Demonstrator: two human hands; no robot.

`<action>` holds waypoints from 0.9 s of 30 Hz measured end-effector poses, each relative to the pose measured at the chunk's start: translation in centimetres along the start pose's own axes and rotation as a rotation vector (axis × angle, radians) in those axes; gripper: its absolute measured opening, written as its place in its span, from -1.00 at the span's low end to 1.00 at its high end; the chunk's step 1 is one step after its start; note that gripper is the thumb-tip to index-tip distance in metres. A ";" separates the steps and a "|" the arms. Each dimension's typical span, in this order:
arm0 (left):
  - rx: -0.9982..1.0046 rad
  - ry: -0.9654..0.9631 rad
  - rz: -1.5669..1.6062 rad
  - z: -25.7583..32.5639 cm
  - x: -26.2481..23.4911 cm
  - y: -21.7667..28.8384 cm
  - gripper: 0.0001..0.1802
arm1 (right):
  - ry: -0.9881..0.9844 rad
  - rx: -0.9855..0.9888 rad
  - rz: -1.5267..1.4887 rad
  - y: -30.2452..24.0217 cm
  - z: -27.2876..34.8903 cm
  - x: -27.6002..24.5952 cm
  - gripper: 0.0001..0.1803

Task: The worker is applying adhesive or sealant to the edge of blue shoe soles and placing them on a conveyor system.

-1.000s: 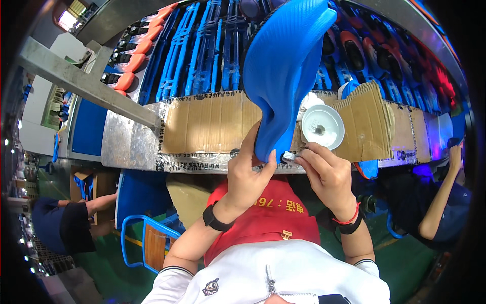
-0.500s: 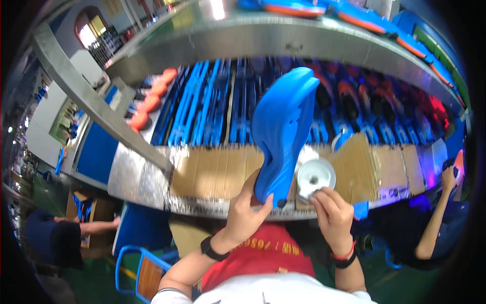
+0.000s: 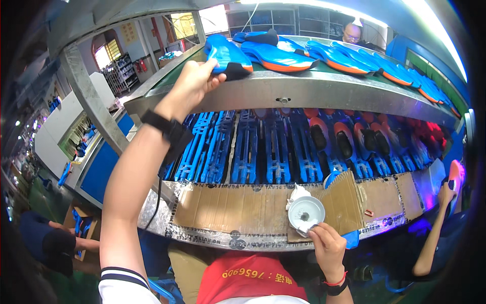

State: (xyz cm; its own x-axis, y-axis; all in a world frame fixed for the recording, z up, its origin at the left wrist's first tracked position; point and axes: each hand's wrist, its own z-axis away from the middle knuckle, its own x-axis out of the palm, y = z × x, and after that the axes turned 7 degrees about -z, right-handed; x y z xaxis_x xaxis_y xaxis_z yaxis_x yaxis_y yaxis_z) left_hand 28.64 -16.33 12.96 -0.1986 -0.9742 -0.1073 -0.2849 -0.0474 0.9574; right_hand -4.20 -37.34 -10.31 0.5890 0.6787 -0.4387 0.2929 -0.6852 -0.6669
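Observation:
My left hand (image 3: 198, 80) is stretched out to the raised shelf at the upper left. Its thumb and fingers are closed on the heel end of a blue insole (image 3: 227, 51) with an orange edge and a black patch. Low on the right, my right hand (image 3: 328, 247) is closed in a pinch at the near rim of a white round bowl (image 3: 307, 209). A small pale piece shows at its fingertips, too small to name. The bowl stands on cardboard, with a crumpled white cloth or paper (image 3: 298, 193) behind it.
More blue and orange insoles (image 3: 283, 57) line the shelf, above its metal edge (image 3: 283, 96). Blue racks (image 3: 248, 147) fill the level below. Cardboard (image 3: 228, 207) covers the near bench. A metal post (image 3: 86, 96) rises at left. Co-workers' arms (image 3: 435, 228) show at both sides.
My left hand has gone from holding a blue insole upright over the bench to the shelf at upper left. My right hand stays by the bowl. The view has tilted up.

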 end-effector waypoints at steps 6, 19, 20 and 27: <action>-0.154 -0.221 -0.067 -4.7 4.0 2.6 -0.78 | 0.004 0.006 0.013 0.5 0.0 -0.7 -0.85; -0.201 -0.225 0.136 -4.8 4.4 1.8 -0.71 | 0.060 0.054 0.041 0.1 0.5 -3.1 -0.86; -0.194 -0.267 0.146 -4.7 4.6 1.8 -0.71 | 0.068 0.068 0.040 0.0 0.5 -3.3 -0.86; -0.195 -0.158 0.269 -6.7 3.6 1.1 -0.73 | 0.089 0.049 0.015 -0.1 0.7 -3.1 -0.85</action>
State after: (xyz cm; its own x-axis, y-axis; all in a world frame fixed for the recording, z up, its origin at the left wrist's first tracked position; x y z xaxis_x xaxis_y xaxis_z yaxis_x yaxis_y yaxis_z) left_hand 33.93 -21.37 15.40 -0.3887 -0.9122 0.1294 -0.0218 0.1495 0.9885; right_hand -6.60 -39.19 -9.30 0.6584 0.6410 -0.3945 0.2481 -0.6797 -0.6902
